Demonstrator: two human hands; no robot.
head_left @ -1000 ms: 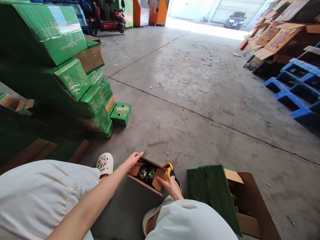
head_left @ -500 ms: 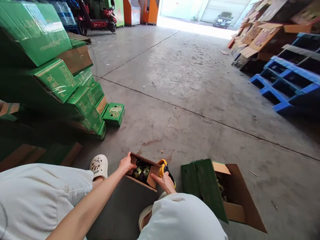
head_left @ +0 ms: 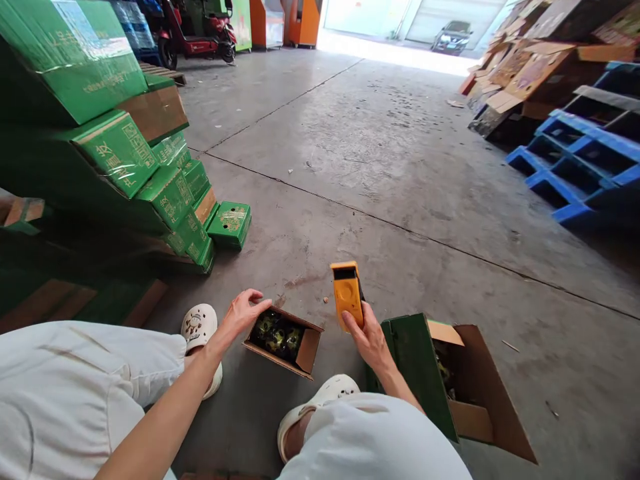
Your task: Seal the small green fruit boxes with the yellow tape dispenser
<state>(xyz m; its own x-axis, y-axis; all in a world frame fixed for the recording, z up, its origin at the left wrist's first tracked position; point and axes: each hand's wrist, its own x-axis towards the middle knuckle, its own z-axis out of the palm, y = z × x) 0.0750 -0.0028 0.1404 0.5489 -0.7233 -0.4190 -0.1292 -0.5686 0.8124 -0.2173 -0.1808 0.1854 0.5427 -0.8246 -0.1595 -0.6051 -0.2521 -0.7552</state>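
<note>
A small open cardboard box [head_left: 309, 350] stands on the floor between my feet, with dark, shiny wrapped items [head_left: 277, 337] inside. At its upper left corner is my left hand [head_left: 246, 311], fingers apart and bent over the edge; whether it touches the box is hard to tell. To the right of the box, my right hand [head_left: 369, 335] holds a yellow and black handheld tool [head_left: 347, 297] upright, thumb across its face. A larger green box [head_left: 413, 373] with open flaps lies close to my right forearm, its contents partly hidden.
Green cartons [head_left: 117, 152] are stacked at the left, with one small green box [head_left: 231, 223] beside them. Blue pallets [head_left: 585, 157] and piled cardboard [head_left: 535, 77] stand at the right. A red scooter [head_left: 197, 37] is farther back. My shoes [head_left: 199, 327] flank the small box.
My right hand has moved off the box flap, to the right and up, and raised the yellow tool. My left hand has loosened from the box's left end and lifted slightly.
</note>
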